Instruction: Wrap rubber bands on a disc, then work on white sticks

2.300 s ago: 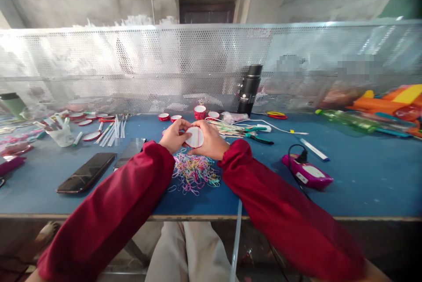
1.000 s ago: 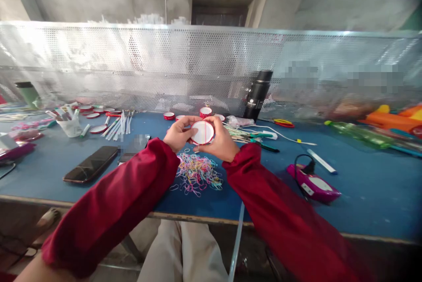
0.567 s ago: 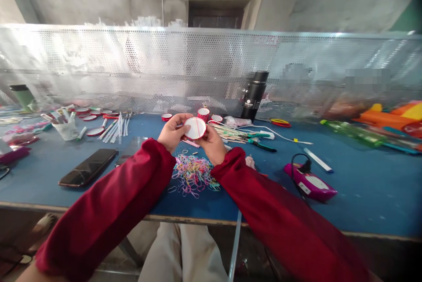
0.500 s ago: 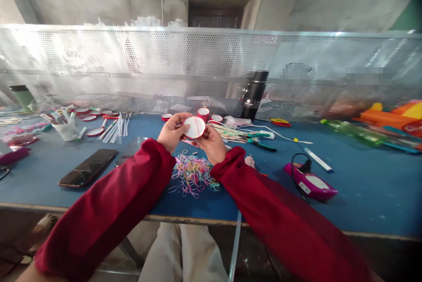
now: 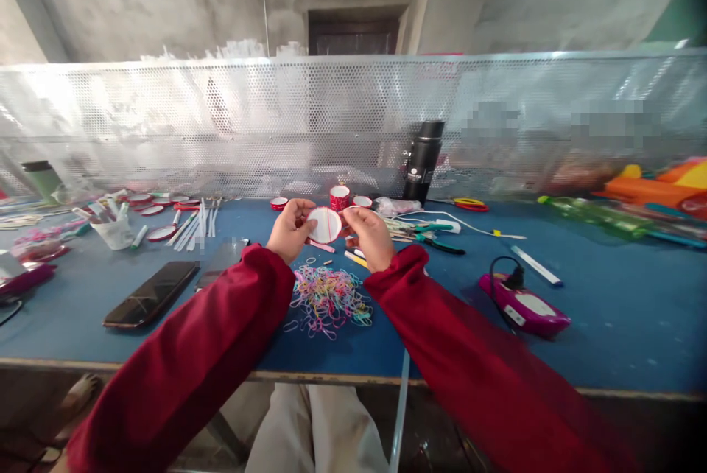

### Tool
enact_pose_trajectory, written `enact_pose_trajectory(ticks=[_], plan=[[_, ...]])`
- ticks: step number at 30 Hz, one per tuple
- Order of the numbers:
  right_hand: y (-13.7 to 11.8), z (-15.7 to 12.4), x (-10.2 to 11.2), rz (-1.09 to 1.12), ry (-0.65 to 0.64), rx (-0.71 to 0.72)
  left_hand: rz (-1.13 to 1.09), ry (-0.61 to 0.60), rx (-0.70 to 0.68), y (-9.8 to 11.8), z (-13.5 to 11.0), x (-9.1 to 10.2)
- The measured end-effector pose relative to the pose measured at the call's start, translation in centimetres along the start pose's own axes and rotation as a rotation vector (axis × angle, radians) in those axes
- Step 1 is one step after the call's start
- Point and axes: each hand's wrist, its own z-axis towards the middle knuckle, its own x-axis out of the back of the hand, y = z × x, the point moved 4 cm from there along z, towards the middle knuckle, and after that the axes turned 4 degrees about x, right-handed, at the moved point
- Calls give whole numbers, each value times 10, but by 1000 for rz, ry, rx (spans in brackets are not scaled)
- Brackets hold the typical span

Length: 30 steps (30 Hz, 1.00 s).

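Note:
In front of me, above the table, my left hand (image 5: 294,228) pinches a shallow round lid (image 5: 320,225), white inside with a red rim. A thin red line, like a stretched rubber band, runs across its white face. Close at the lid's right edge is my right hand (image 5: 369,234), its fingers closed together; whether they grip the rim or something small is hidden. Below both hands lies a heap of coloured rubber bands (image 5: 330,296). Behind them stand a red-patterned cup-like piece (image 5: 339,197) and smaller red-rimmed lids (image 5: 279,204).
To the left are a phone (image 5: 152,295), a white cup of markers (image 5: 113,230) and several white strips. A black thermos (image 5: 424,163) stands by the perforated metal screen (image 5: 248,112). Pliers (image 5: 436,241) and a purple power strip (image 5: 523,302) lie to the right.
My right hand has moved off to the right from beneath the lid and now sits at its right edge. My left hand still holds the lid. The view has shifted slightly.

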Motion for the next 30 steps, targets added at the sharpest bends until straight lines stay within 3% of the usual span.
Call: enact_pose_trajectory(ticks=[4, 9, 14, 18, 21, 25, 30], plan=[[5, -1, -2, -170, -26, 95, 18, -5, 36, -7, 3, 2], [6, 1, -1, -176, -25, 70, 126, 13, 160, -16, 8, 6], [4, 2, 0, -308, -89, 56, 71, 153, 229, -12, 10, 18], [2, -1, -5, -718, -368, 185, 13, 241, 283, -9, 8, 24], [3, -6, -6, -928, -561, 148, -6, 226, 282, -8, 8, 22], [-1, -10, -4, -997, -680, 58, -17, 214, 283, -6, 7, 20], [1, -10, -3, -1046, -804, 52, 11, 217, 299, -2, 6, 17]])
